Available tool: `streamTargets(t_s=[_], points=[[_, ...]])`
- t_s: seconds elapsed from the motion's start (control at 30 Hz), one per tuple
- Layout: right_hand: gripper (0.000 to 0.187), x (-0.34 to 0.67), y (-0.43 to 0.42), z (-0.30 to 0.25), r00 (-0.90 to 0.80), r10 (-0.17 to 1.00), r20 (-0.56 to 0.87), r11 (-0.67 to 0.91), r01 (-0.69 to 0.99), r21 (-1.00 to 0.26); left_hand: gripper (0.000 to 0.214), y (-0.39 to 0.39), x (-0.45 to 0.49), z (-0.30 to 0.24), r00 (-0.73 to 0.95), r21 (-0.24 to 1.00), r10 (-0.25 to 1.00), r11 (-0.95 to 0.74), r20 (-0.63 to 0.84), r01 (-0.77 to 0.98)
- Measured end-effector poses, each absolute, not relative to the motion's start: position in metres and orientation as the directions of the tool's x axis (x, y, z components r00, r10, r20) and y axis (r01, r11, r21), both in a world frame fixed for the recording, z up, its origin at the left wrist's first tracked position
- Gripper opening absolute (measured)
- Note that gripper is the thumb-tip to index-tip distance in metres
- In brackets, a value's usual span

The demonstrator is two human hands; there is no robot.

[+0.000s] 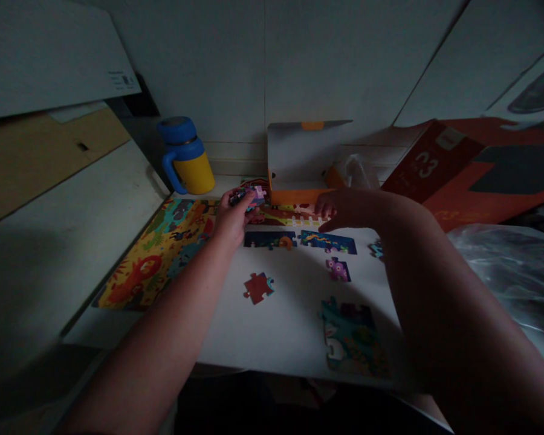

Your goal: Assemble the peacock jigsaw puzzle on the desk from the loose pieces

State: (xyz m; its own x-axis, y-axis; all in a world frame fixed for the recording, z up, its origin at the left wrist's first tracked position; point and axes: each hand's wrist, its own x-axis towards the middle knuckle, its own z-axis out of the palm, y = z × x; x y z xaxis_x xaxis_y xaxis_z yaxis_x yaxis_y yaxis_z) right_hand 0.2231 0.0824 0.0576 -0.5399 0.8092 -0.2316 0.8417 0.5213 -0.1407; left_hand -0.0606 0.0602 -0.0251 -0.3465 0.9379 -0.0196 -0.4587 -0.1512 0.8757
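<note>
My left hand (234, 220) pinches a small cluster of jigsaw pieces (245, 196) in pink, purple and dark colours at the far side of the white table (272, 344). My right hand (344, 209) hovers with its fingers apart, fingertips at a row of joined pieces (290, 212). Closer in lie a dark blue section (269, 240), a blue section (329, 242), a purple piece (338, 269), a red piece (257, 287) and a teal joined section (353, 338). To the left rests a large yellow and teal assembled puzzle section (156, 254).
Behind the puzzle stand a blue and yellow lidded mug (187, 156) and an open orange-and-white box (299, 160), with a clear bag (353, 172) beside it. A red carton (430, 160) leans at right above a plastic sheet (512, 266). A wall rises behind.
</note>
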Motion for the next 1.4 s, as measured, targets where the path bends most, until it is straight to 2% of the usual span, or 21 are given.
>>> streamTargets(t_s=[0.1,0.23,0.37,0.47,0.57,0.8,0.87,1.07,1.23,1.4], points=[[0.055,0.221,0.081,0.051,-0.529,0.787,-0.318,0.532,0.843,-0.084,0.047,0.06,-0.061,-0.025,-0.338,0.878,0.941,-0.155,-0.008,-0.453],[0.055,0.206,0.071,0.048,-0.49,0.786,-0.376,0.523,0.852,-0.019,0.048,0.06,-0.061,-0.025,-0.342,0.881,0.94,-0.155,-0.009,-0.448],[0.051,0.196,0.063,0.048,-0.509,0.771,-0.383,0.546,0.838,-0.015,0.049,0.06,-0.06,-0.024,-0.342,0.88,0.94,-0.16,-0.003,-0.447],[0.053,0.193,0.061,0.046,-0.523,0.761,-0.385,0.574,0.818,0.023,0.049,0.059,-0.059,-0.023,-0.343,0.882,0.939,-0.159,-0.004,-0.443],[0.056,0.192,0.06,0.045,-0.535,0.751,-0.386,0.58,0.815,0.0,0.049,0.058,-0.059,-0.023,-0.337,0.885,0.942,-0.157,0.001,-0.439],[0.052,0.191,0.054,0.053,-0.487,0.758,-0.433,0.554,0.832,0.034,0.051,0.058,-0.06,-0.024,-0.295,0.887,0.956,-0.138,0.003,-0.44],[0.053,0.188,0.051,0.055,-0.487,0.769,-0.413,0.548,0.836,0.035,0.054,0.056,-0.058,-0.023,-0.26,0.895,0.966,-0.108,-0.009,-0.432],[0.069,0.161,0.042,0.05,-0.587,0.783,-0.205,0.596,0.803,-0.024,0.056,0.051,-0.054,-0.02,-0.184,0.917,0.983,-0.095,0.024,-0.389],[0.048,0.142,0.032,0.042,-0.649,0.739,-0.179,0.655,0.755,-0.033,0.055,0.05,-0.055,-0.021,-0.147,0.921,0.989,-0.088,0.034,-0.381],[0.044,0.146,0.036,0.046,-0.625,0.767,-0.147,0.629,0.777,-0.023,0.056,0.049,-0.054,-0.02,-0.131,0.928,0.991,-0.067,0.02,-0.367]])
